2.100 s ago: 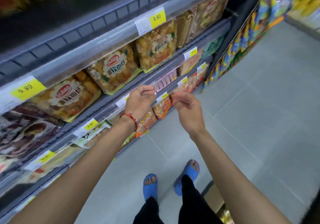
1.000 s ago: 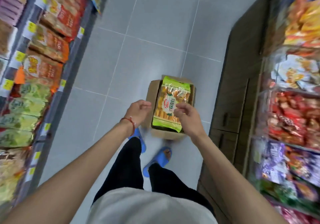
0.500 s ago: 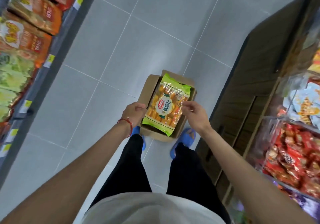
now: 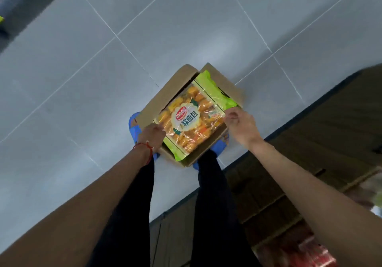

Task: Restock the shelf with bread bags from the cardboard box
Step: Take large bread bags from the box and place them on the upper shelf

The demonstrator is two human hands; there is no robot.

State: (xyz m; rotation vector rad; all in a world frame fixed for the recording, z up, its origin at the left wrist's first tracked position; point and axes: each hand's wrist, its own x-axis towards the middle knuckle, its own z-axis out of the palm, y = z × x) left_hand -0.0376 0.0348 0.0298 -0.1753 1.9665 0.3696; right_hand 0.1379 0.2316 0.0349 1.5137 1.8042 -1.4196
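Observation:
An open cardboard box [image 4: 157,105] stands on the grey tiled floor between my feet. A bread bag [image 4: 194,115] with green ends and a clear window over orange buns lies on top inside it. My left hand [image 4: 152,137], with a red string at the wrist, pinches the bag's near-left edge. On the opposite side, my right hand [image 4: 239,125] has its fingers closed on the bag's right edge. Whether more bags lie underneath is hidden.
A brown wooden shelf base [image 4: 310,153] runs along the right, with blurred red snack packs [image 4: 310,252] at the lower right. The edge of the bread shelf [image 4: 12,4] shows at the top left. My legs and blue slippers [image 4: 134,126] flank the box.
I have turned from the shelf to the box on the floor and bent lower over it. Both hands have come down onto the top bread bag's edges.

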